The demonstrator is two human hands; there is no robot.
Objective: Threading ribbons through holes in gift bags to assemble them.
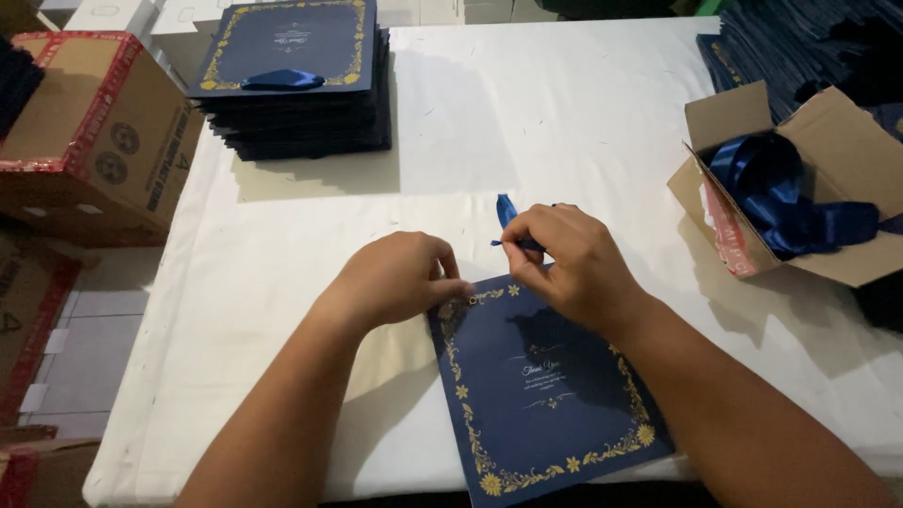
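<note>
Both forearms reach forward; left hand (395, 277) curled knuckles-up, right hand (564, 259) pinching, grip closed.

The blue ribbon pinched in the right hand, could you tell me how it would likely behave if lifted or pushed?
The blue ribbon looks thin and narrow, so it is probably floppy and very light. Its sheen, like the loose ribbons in the cardboard box, suggests it may slip between fingers. Pushed, it would likely crumple rather than slide.

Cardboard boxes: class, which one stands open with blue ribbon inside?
The open cardboard box at the table's right edge; the taped box on the left is closed.
</note>
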